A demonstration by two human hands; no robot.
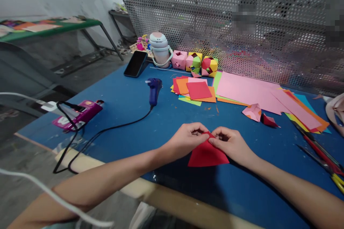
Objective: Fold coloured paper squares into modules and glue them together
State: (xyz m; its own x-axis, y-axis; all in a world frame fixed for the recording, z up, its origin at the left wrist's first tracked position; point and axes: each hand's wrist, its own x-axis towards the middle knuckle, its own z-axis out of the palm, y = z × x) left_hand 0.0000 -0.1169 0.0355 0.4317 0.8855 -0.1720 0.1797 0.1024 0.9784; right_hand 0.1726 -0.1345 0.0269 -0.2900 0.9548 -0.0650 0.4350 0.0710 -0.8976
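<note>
A red sheet of paper (208, 155) is pinched near its top edge between my two hands, just above the blue table. My left hand (189, 137) grips it from the left with thumb and curled fingers. From the right, my right hand (231, 145) pinches the same edge, thumb close to the left one. The paper's lower part hangs free and spreads wider toward me. Beyond my hands lies a pile of small coloured paper squares (199, 90). To the right rest a folded pink paper piece (253, 112) and a small folded red piece (269, 120).
A blue glue gun (154, 92) trails its cord to a purple power strip (84, 114) at left. Behind are a phone (135, 63), a flask (160, 50) and folded paper balls (194, 61). Large pink sheets (248, 91) and scissors (322, 161) lie right, before a perforated metal panel (225, 18).
</note>
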